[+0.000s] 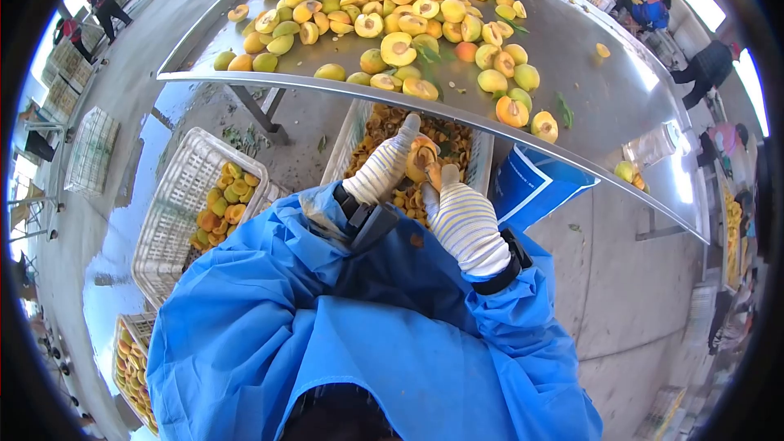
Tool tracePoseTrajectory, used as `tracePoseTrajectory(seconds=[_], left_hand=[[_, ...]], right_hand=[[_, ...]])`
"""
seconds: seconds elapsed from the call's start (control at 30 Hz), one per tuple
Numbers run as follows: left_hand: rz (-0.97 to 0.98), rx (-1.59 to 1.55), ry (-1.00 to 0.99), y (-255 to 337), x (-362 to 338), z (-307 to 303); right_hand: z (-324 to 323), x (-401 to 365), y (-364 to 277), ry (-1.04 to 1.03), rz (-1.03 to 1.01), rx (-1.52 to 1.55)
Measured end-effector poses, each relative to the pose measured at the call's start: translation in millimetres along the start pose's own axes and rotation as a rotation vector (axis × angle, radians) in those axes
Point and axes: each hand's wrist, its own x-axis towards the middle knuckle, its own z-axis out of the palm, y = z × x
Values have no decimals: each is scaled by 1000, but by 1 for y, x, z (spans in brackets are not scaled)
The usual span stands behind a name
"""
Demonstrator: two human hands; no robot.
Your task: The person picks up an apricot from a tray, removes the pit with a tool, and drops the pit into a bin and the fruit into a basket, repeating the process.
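Just below the near edge of the steel surface (604,98), over a white crate (483,155) of cut fruit pieces, holding one peach (423,160) in two striped-gloved hands brought close together. Gripping it from the left with the left hand (382,167), with fingers wrapped over the top; pressing at its near side with the right hand (465,224), thumb raised against the fruit. Cannot make out any blade or scoop in the right hand, nor rule one out. Looks like the opening or pitting step, with orange flesh already showing on the fruit. Judging by the heap of halved peaches (398,47) up on the surface, many with a stone hollow facing up, and by a basket (175,196) of more fruit down at the left, probably midway through a long run of the same work. Calls next for a firm hold by the left and a clean twist or prise by the right to part flesh from stone, then a lift up over the edge without knocking it. Worth keeping the fruit above the crate to catch anything dropped
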Motion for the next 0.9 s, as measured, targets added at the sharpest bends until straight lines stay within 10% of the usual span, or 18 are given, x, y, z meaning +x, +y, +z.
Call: tracePoseTrajectory(seconds=[0.1, 0.53, 0.9], left_hand=[[8, 77, 24, -8, 8, -6], [-101, 116, -89, 4, 4, -14], [321, -18, -46, -6, 0, 15]], right_hand=[[7, 3, 10, -37, 2, 332], [-11, -2, 3, -281, 7, 59], [1, 4, 11, -162, 96, 629]])
